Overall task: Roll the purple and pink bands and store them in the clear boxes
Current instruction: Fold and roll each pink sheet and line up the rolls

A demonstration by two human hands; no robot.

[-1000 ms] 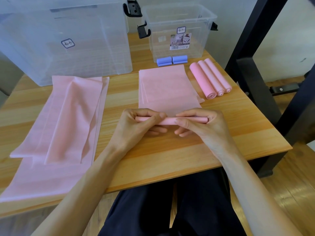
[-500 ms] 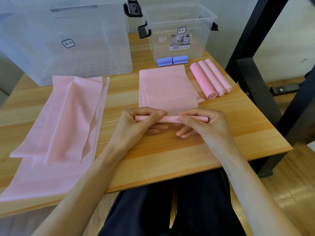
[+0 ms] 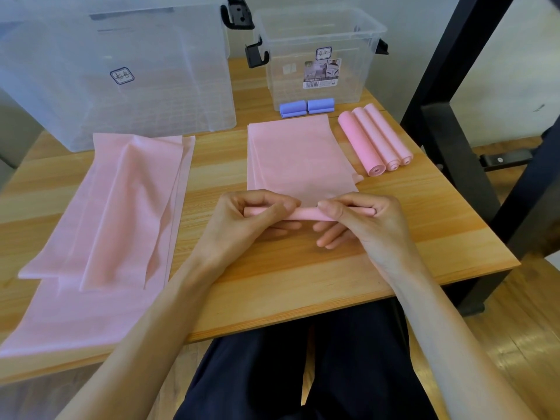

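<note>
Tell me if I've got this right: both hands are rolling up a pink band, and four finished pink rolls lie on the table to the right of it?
Not quite: the head view shows three finished pink rolls, not four, lying side by side to the right. The rest holds: the left hand and right hand both grip the pink band, rolling up its near end.

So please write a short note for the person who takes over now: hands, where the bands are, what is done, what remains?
Left hand and right hand both pinch the half-rolled pink band at its near end; the rest lies flat ahead on the table.
Done: three pink rolls to the right, two purple rolls before the small clear box.
Left: finish this roll, roll the flat pink bands on the left, put all rolls in the small box and large clear box. No rolls are visible inside either.
</note>
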